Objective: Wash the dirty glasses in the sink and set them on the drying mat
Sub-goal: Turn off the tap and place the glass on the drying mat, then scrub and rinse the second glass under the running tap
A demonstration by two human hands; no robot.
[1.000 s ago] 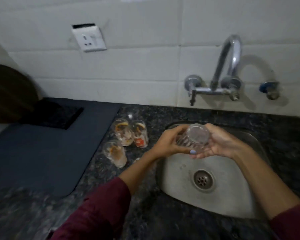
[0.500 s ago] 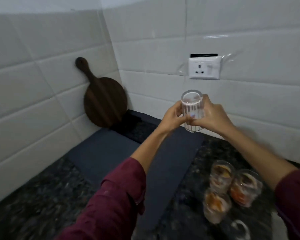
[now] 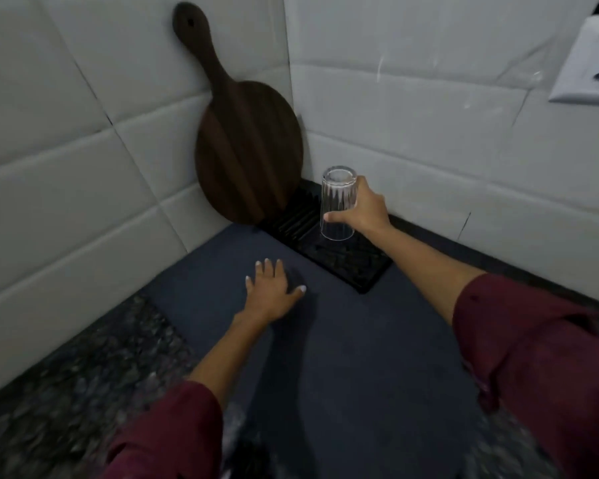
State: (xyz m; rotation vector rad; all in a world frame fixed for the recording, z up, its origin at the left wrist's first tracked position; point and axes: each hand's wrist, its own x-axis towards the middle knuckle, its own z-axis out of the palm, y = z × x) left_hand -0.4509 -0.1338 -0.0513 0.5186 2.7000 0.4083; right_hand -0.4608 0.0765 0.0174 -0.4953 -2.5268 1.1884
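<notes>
The right hand [image 3: 365, 210] grips the clear glass [image 3: 338, 202] upside down — likely so it drains — at the black ribbed tray [image 3: 346, 261] on the drying mat [image 3: 343, 340]. The left hand [image 3: 270, 292] rests flat, fingers straight — probably steadying the mat.

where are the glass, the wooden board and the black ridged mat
glass [image 3: 338, 205], head view, on its ribbed side wall above the thumb
wooden board [image 3: 248, 157], head view, middle of its round blade
black ridged mat [image 3: 353, 262], head view, bare patterned part below the glass
</notes>
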